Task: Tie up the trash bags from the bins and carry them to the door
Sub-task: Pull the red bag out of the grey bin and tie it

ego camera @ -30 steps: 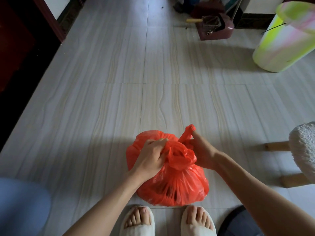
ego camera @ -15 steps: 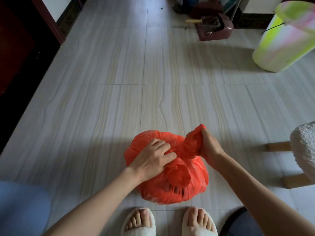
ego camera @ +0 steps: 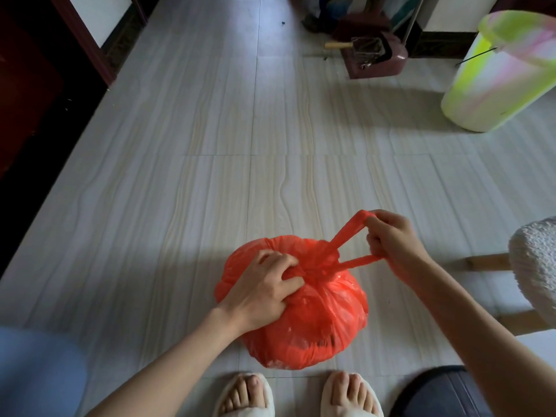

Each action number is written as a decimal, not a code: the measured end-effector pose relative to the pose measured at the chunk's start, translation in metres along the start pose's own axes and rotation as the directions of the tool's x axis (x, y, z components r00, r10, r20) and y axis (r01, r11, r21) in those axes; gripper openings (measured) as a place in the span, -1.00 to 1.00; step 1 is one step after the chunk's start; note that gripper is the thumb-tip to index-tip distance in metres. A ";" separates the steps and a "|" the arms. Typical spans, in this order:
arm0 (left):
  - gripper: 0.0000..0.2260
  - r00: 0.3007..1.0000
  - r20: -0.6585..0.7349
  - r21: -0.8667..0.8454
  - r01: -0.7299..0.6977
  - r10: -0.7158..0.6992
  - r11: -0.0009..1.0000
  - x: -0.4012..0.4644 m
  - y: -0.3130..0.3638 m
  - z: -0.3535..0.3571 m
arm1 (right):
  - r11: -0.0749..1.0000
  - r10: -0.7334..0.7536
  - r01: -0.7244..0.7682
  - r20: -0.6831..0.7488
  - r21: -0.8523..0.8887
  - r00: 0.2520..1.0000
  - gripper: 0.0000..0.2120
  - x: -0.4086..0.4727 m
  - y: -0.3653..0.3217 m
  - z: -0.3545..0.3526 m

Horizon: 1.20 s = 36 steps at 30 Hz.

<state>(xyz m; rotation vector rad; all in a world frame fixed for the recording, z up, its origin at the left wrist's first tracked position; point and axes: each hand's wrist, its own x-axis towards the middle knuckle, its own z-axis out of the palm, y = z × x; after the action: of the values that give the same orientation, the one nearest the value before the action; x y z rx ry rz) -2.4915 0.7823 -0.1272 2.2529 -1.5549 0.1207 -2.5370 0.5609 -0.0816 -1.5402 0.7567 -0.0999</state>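
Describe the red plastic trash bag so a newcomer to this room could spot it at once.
Start from the pale striped tile floor and look near its bottom edge, just ahead of two feet in white slippers. There sits the red plastic trash bag, bulging and round, its neck gripped by the left hand while the right hand holds its handle loop. Nothing else on the floor is bright red and crinkled.

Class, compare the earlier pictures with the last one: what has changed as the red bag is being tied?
The right hand pulled its handle loop out to the right, stretching it taut. The left hand keeps gripping the bunched neck. The red bag stays on the floor.
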 end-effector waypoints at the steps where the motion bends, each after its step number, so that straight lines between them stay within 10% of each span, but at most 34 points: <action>1: -0.81 1.000 -0.002 -0.053 0.008 -0.008 0.999 0.000 0.004 -0.001 | 0.988 -0.059 0.051 -0.047 -0.147 0.997 -0.76 0.003 0.001 -0.003; 6: -0.81 0.967 0.034 -0.511 0.233 -0.251 0.828 -0.002 0.022 0.000 | 0.984 0.161 -0.175 -0.211 -0.046 0.964 -0.80 0.022 0.026 0.007; 11: -0.67 0.787 0.192 -0.806 0.467 -0.586 0.363 -0.025 0.019 -0.011 | 0.841 0.496 -0.357 -0.317 0.407 0.808 -0.79 0.041 0.054 -0.001; 15: -0.73 0.557 0.398 -0.900 0.389 -0.729 -0.195 -0.057 0.029 0.007 | 0.741 0.613 -0.375 -0.332 0.557 0.717 -0.75 0.048 0.079 -0.022; 18: -0.84 0.415 0.488 -0.868 0.325 -0.768 -0.376 -0.057 0.025 0.009 | 0.702 0.648 -0.401 -0.296 0.588 0.701 -0.74 0.053 0.095 -0.030; 25: -0.58 0.234 0.593 -0.803 0.237 -0.770 -0.546 -0.048 0.014 0.008 | 0.713 0.637 -0.351 -0.351 0.607 0.687 -0.76 0.051 0.106 -0.036; 30: -0.67 0.459 0.530 -0.840 0.401 -0.713 -0.366 -0.046 -0.001 -0.004 | 0.651 0.388 -0.321 0.062 0.688 0.920 -0.78 0.016 0.088 -0.032; 32: -0.63 0.439 0.588 -0.766 0.572 -0.679 -0.294 -0.044 -0.002 -0.006 | 0.666 0.297 -0.297 0.122 0.684 0.947 -0.66 0.005 0.095 -0.042; 36: -0.49 0.437 0.778 -0.622 0.635 -0.451 -0.458 -0.038 0.001 -0.013 | 0.775 0.455 -0.459 0.121 0.433 0.882 -0.55 -0.021 0.096 -0.048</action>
<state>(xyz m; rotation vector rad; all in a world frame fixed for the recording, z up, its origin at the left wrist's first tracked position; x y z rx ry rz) -2.5053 0.8205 -0.1258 1.3221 0.2162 -1.1720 -2.6147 0.5379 -0.1544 -0.8799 1.0041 0.0928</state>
